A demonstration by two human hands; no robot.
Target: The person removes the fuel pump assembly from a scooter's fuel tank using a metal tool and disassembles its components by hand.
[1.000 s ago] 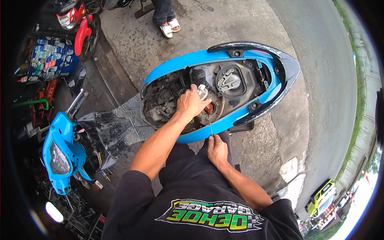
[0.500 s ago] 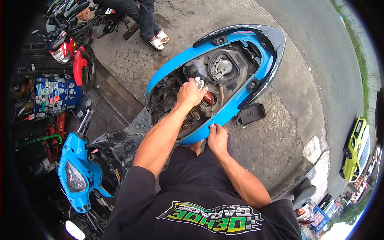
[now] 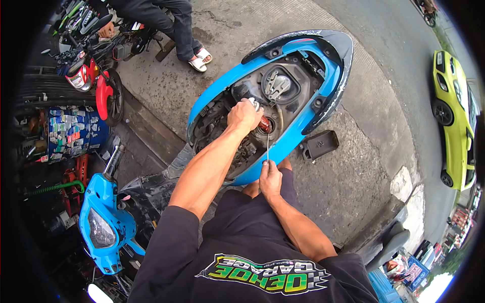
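My left hand (image 3: 243,115) is closed round a pale part (image 3: 255,104), half hidden by my fingers, with a reddish-brown piece (image 3: 264,122) showing just beside it at the round opening (image 3: 272,124) in the blue scooter body (image 3: 203,99). My right hand (image 3: 271,180) grips a thin rod (image 3: 268,149) that reaches that opening. A black tray (image 3: 321,145) lies on the ground (image 3: 348,177), its contents too dark to tell.

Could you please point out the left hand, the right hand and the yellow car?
Left hand (image 3: 243,117), head view, its back.
Right hand (image 3: 271,179), head view, its back.
Yellow car (image 3: 452,146), head view, side between wheels.
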